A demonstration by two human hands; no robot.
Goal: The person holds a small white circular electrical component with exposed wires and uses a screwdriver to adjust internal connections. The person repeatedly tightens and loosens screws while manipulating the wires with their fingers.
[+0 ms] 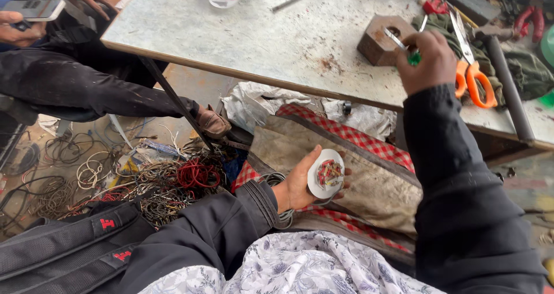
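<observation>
The left hand (297, 184) cups a small white round fitting (326, 174) with red wiring inside, low before the worktop (259, 40); light, rigid, probably brittle, best held by its rim; the right hand (430, 60) pinches a green-handled screwdriver (405, 49) above a wooden block (381, 39).

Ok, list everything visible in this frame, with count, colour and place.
round part: one, white with coloured wires, in left palm
screwdriver: one, green handle, in right hand
wooden block: one, brown, on table
scissors: one, orange handles, table right
table: one, grey top
wire pile: tangled, red and dark, floor
checked cloth: one, red-white, under table
co-worker's phone: one, top left
left hand: one, low centre
right hand: one, over table
</observation>
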